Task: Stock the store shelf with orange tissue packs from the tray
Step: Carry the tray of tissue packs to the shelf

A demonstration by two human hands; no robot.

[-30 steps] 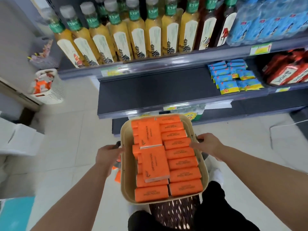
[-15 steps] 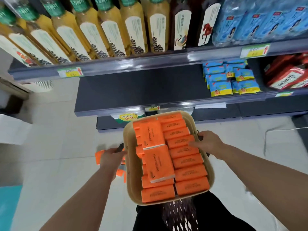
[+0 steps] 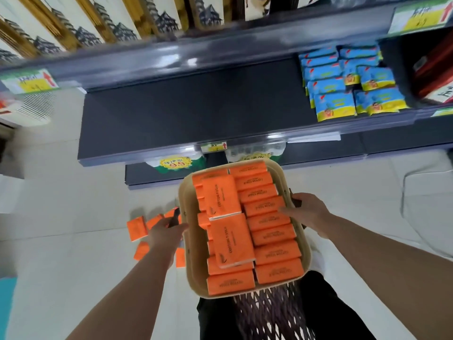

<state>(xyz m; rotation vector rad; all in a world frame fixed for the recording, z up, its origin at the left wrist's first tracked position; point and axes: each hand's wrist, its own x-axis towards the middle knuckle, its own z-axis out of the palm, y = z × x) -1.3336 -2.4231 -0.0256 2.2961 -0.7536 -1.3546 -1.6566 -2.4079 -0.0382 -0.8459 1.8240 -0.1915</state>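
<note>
The left hand (image 3: 169,231) grips a dark handle on the left side of the tray (image 3: 196,266). The right hand (image 3: 306,212) grips the right side, and its fingers curl over the rim and touch a pack. Both hands hold the tray up in front of the person.

The tray is tan and full of orange packs (image 3: 274,253). Most stand on edge in two rows. Two more lie flat on top of the left row.

Past the tray is a dark shelf (image 3: 196,114). Its left and middle parts are bare. Blue packs (image 3: 343,94) sit on its right end. Bottles (image 3: 98,20) stand on the shelf above, but they look blurry.

A few loose orange packs (image 3: 136,228) lie on the floor (image 3: 61,217), just left of the left hand.
</note>
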